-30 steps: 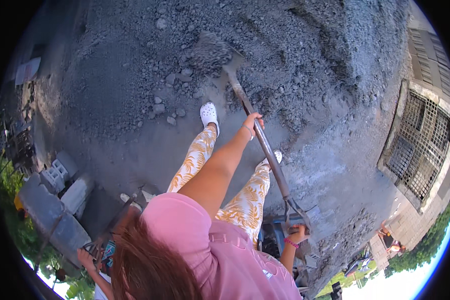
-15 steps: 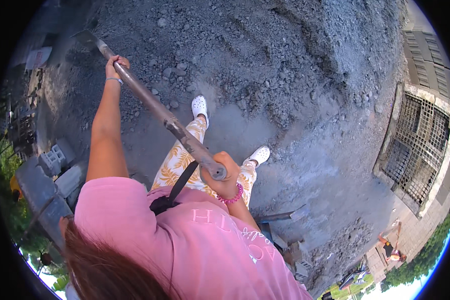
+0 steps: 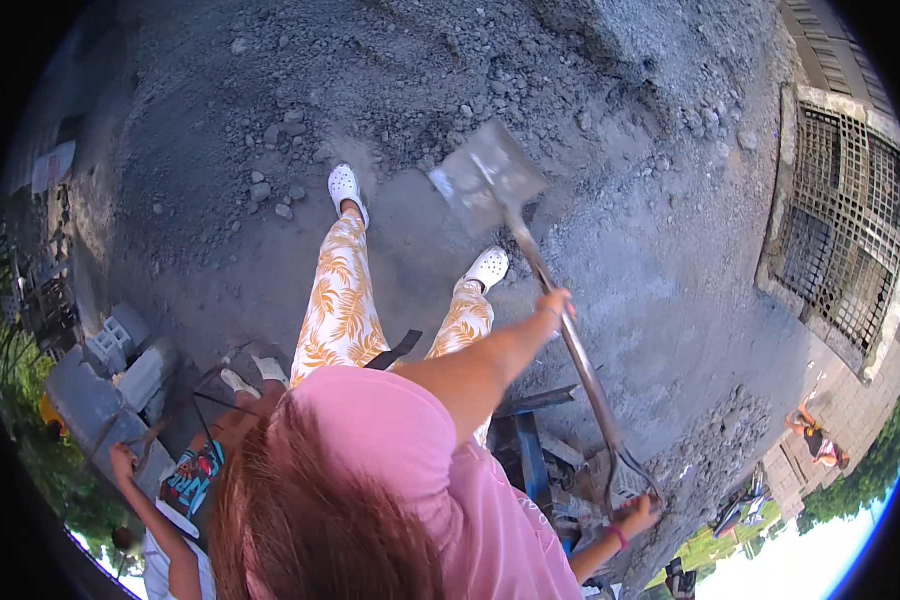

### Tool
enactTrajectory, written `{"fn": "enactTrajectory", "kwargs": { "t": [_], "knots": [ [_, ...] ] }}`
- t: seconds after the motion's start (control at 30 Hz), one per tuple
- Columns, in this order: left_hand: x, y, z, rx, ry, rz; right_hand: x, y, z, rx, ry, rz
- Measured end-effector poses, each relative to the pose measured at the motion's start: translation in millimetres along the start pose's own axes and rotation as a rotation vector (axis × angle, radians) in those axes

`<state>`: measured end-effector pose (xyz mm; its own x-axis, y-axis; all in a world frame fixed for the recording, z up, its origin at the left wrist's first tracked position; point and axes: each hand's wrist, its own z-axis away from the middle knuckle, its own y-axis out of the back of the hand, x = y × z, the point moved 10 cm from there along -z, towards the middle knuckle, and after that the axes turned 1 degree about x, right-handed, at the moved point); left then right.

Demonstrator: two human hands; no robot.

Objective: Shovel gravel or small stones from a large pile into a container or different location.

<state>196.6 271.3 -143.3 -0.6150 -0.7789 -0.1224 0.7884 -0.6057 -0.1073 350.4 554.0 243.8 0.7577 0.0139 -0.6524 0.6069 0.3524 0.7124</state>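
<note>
Shovel held two-handed, slanting across the person's right side

The shovel (image 3: 582, 358) runs from just ahead of the right shoe (image 3: 489, 268) back to beside the right hip. Its broad metal blade (image 3: 488, 172) is turned at an angle, one corner toward the loose gravel (image 3: 400, 110) ahead and another toward the stones (image 3: 280, 175) on the left. Whether its edge touches the ground cannot be told.

The left hand (image 3: 557, 302) reaches across the body and is closed around the shaft, partway between blade and grip. The right hand (image 3: 637, 514), a pink band at its wrist, is closed on the grip at the rear end; some of its fingers are too blurred to make out.

The left shoe (image 3: 346, 192) stands well apart from the right one, with grey ground between them, and the blade's left corner is nearer the right shoe. On the right, a wide stretch of ground separates the shaft from the raised rim of a framed grate (image 3: 838, 230). Room is tighter at the rear: the grip sits near a rough gravel patch (image 3: 725, 435) and a blue metal piece (image 3: 533, 465). Concrete blocks (image 3: 120, 345) and a second person (image 3: 175, 560) are off to the left, well apart from the shovel.
</note>
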Motion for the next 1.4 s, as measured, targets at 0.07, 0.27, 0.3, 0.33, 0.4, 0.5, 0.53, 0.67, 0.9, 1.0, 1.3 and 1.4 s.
{"fn": "enactTrajectory", "kwargs": {
  "t": [0.07,0.27,0.3,0.33,0.4,0.5,0.53,0.67,0.9,1.0,1.3,1.4],
  "knots": [
    [-70,-30,48,0.052,0.058,-0.132,-14,94,-6,0.153,-0.066,0.049],
    [-72,-66,66,0.008,0.118,-0.076,-62,112,-11,0.127,0.045,0.175],
    [-32,-66,42,-0.004,0.081,-0.075,-60,59,-6,0.137,-0.004,0.101],
    [14,-65,19,0.041,0.101,-0.168,-50,-1,-3,0.015,-0.122,0.002],
    [185,-86,-23,-0.359,-0.241,-0.190,-41,-169,34,-0.098,-0.158,-0.014],
    [330,-44,-56,-0.212,-0.131,-0.067,-45,-286,100,-0.136,-0.097,-0.086],
    [328,-28,-45,-0.237,-0.206,-0.139,-30,-272,121,-0.114,-0.114,-0.093],
    [340,-23,-15,-0.311,-0.165,-0.132,-23,-258,173,-0.027,-0.093,-0.230],
    [488,86,80,-0.352,-0.354,0.008,-61,-317,277,-0.351,0.237,-0.295],
    [607,161,141,-0.429,-0.462,0.125,-118,-393,364,-0.732,0.464,-0.332],
    [658,230,311,-0.827,-0.669,0.534,-217,-391,456,-1.199,1.166,-0.589],
    [612,227,224,-0.221,-0.833,0.079,-102,-420,333,-1.056,0.408,-0.393]
  ]
}}
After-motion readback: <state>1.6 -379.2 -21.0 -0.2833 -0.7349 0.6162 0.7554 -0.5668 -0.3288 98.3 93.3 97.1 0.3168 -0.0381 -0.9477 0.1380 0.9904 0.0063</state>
